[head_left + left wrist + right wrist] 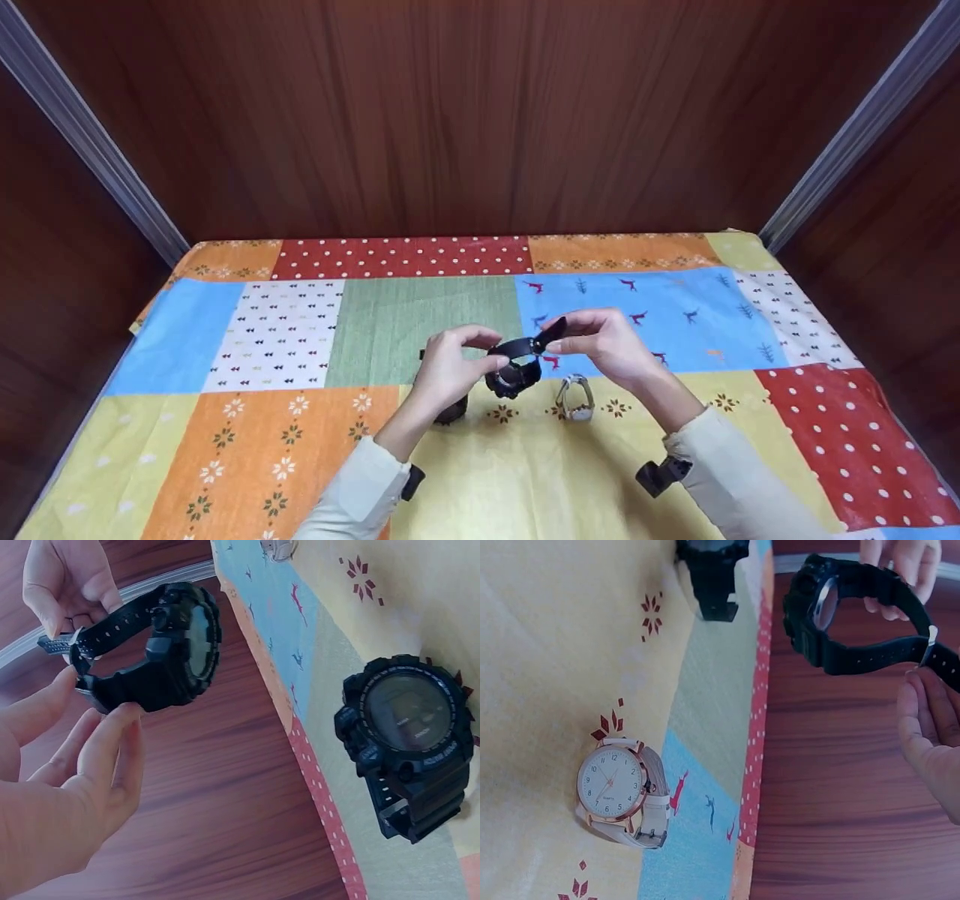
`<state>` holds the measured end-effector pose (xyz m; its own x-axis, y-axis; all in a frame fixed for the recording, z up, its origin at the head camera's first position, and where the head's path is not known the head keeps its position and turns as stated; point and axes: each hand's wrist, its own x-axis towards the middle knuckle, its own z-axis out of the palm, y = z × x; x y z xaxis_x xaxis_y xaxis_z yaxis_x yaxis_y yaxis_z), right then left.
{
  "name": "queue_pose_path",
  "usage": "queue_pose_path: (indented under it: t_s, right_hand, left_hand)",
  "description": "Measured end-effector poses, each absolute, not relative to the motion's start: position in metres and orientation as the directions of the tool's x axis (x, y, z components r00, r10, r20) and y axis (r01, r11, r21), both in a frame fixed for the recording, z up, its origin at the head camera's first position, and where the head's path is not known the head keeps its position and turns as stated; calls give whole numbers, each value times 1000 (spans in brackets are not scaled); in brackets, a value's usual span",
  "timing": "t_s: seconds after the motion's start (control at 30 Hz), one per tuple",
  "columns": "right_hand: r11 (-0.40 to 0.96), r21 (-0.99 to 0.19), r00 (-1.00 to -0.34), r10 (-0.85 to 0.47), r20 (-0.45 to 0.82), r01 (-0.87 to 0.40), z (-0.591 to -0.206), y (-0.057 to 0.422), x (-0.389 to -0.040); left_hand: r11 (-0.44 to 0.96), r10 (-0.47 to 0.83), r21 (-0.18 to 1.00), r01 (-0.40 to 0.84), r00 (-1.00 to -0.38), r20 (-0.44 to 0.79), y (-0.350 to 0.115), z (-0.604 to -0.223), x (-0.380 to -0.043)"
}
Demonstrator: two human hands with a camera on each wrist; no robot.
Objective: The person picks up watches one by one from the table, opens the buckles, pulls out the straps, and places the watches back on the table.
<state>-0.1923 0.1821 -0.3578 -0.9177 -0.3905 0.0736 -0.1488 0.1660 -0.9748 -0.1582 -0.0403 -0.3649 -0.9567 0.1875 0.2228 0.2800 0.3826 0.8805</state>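
Left grip (pixel 444 367) pinches watch (pixel 166 666) above counter (pixel 480 487); right grip (pixel 611 349) pinches strap (pixel 554 335) near buckle (pixel 930 643). Likely best: case steady, strap flat, pinch light, no twist where it meets buckle.

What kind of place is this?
Probably a booth set up for recording: wood-grain panels surround the patchwork tablecloth on three sides, and black wrist cameras are in view.
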Motion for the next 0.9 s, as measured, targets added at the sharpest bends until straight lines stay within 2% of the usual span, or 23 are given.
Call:
queue_pose_path:
  t_s: [0.4,0.9]
  right_hand:
    - [94,-984,-911,-399,102,-151,-360,177,-192]
    - [118,-981,-914,-395,98,-156,-361,173,-189]
  left_hand:
    - [443,191,817,370,-929,317,-22,-355,-157]
    - [500,213,784,368,-930,301,-15,-354,-158]
